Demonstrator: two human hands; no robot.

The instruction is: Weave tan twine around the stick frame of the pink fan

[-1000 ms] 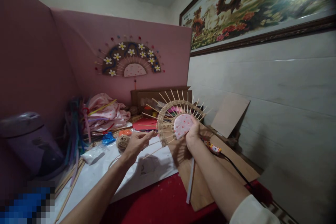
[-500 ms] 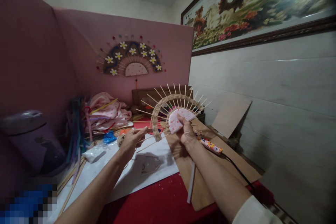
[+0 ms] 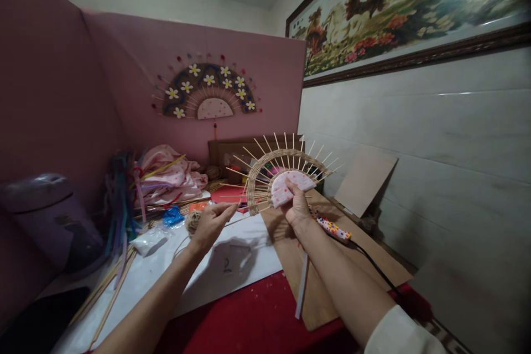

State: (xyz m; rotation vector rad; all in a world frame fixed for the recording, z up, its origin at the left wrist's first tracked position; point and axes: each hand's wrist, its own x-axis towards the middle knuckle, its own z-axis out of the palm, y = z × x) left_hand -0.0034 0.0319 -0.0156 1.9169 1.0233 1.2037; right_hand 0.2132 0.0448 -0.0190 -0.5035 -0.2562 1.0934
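Observation:
My right hand (image 3: pixel 298 211) grips a half-round woven fan (image 3: pixel 252 191) by its pale pink dotted centre, the thumb pressed on the front. Thin sticks radiate outward from that centre, and a band of twisted tan twine is woven across them in an arc. To the left of the band, my left hand (image 3: pixel 211 225) is pinched at the fingertips, apparently on the twine strand at the fan's left end; the strand itself is hard to see. Behind the left hand lies a ball of twine (image 3: pixel 193 222), partly hidden by it.
A flower-print handled tool (image 3: pixel 334 228) with a black cord lies on a brown board (image 3: pixel 332 282). White paper (image 3: pixel 253 254) covers part of the red cloth (image 3: pixel 232 318). Pink fabric (image 3: pixel 168 171), ribbons and sticks sit left. A finished flowered fan (image 3: pixel 209 82) hangs on the pink partition.
The fan has shifted a little to the right and turned slightly in my right hand. My left hand has moved slightly right, its fingers still pinched.

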